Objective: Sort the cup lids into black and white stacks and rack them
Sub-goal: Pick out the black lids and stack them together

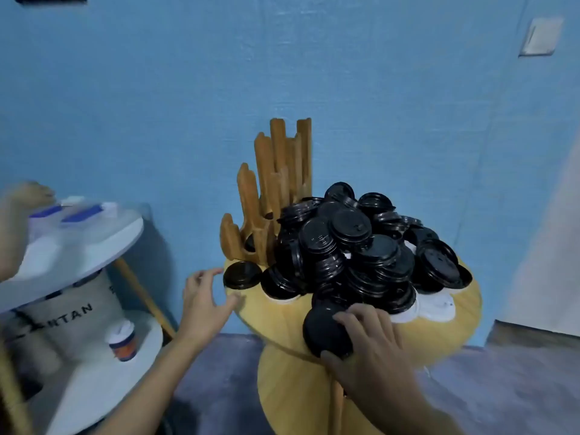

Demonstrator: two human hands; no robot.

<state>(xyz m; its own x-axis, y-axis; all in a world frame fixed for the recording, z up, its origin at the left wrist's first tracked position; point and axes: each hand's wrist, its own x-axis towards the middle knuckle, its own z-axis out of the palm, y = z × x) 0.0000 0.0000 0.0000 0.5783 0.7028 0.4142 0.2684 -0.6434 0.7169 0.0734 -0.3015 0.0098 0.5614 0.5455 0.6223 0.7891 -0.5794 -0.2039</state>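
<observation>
A heap of black cup lids covers a small round wooden table. A few white lids peek out at the heap's right front edge. A wooden rack of upright slats stands at the table's back left. My right hand grips a black lid at the table's front edge, fingers on top and thumb below. My left hand hovers open at the table's left edge, near a lone black lid.
A white two-tier round side table stands to the left, with blurred blue and white items on top and a small cup and a grey bag on its lower tier. A blue wall is close behind. The floor is dark.
</observation>
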